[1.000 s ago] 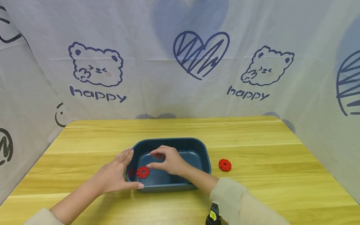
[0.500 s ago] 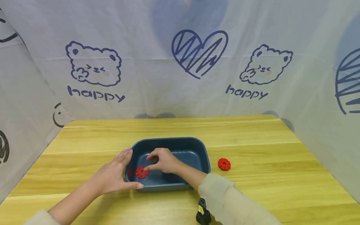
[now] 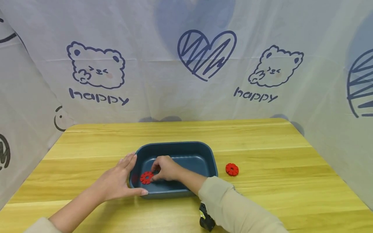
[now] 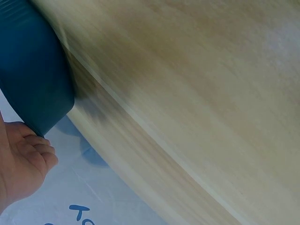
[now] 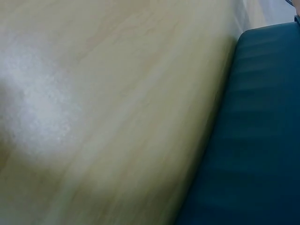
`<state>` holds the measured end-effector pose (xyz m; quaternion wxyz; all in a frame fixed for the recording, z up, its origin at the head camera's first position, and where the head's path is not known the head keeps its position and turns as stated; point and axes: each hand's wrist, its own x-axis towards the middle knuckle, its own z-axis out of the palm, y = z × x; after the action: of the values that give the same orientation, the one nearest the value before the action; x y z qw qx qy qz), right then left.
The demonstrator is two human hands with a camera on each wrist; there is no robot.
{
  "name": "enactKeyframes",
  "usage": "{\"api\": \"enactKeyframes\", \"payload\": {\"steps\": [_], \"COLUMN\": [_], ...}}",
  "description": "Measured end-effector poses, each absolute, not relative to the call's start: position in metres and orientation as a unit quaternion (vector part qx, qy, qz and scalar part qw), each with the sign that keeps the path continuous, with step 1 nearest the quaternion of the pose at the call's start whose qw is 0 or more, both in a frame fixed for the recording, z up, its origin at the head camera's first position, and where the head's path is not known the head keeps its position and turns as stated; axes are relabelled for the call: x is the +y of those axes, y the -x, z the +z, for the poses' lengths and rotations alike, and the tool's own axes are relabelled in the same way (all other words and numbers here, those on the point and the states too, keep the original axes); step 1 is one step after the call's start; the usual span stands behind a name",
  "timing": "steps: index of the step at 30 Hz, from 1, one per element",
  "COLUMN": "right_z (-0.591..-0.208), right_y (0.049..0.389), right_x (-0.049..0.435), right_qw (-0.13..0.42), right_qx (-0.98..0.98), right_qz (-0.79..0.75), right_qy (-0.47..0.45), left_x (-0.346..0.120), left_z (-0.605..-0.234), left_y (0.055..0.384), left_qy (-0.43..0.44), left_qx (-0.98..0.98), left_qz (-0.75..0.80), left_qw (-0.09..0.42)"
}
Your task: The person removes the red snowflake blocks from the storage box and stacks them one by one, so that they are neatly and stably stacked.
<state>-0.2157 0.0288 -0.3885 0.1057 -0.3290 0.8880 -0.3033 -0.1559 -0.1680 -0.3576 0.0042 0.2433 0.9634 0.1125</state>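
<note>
A dark blue rectangular tray (image 3: 192,163) stands on the table. Flat at its left end lies a red notched disc (image 3: 143,180), shaped like a small flower. My right hand (image 3: 168,169) reaches into the tray with bent fingers; thumb and index fingertips overlap the disc's right edge, and I cannot tell whether they pinch it. My left hand (image 3: 116,181) rests against the tray's left end, fingers extended along the outside and thumb spread at the front rim. In the left wrist view, that hand (image 4: 26,161) touches the tray's corner. The right wrist view shows only the tray wall (image 5: 262,131) and tabletop.
Another red notched disc (image 3: 229,169) lies on the wooden table (image 3: 271,194) just right of the tray. A black device (image 3: 205,218) with a yellow mark hangs below the right sleeve. Behind the table's back edge hangs a printed white curtain (image 3: 157,84).
My right hand has moved slightly left and down to the disc in the tray, and its thumb and index finger have come closer together. The left hand and tray stay in place.
</note>
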Motion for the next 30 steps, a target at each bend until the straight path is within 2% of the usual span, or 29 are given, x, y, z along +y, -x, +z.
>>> {"api": "enactKeyframes", "payload": {"steps": [30], "right_z": [-0.3828], "right_y": [0.2101], "right_x": [0.0279], "right_qw": [0.099], "right_qx": [0.904], "right_qz": [-0.230], "right_qy": [0.347], "left_x": [-0.1678], "left_z": [-0.3560], "left_y": [0.1540], "left_qy": [-0.244], "left_qx": [0.964], "left_qz": [0.109], "left_qw": [-0.001]}}
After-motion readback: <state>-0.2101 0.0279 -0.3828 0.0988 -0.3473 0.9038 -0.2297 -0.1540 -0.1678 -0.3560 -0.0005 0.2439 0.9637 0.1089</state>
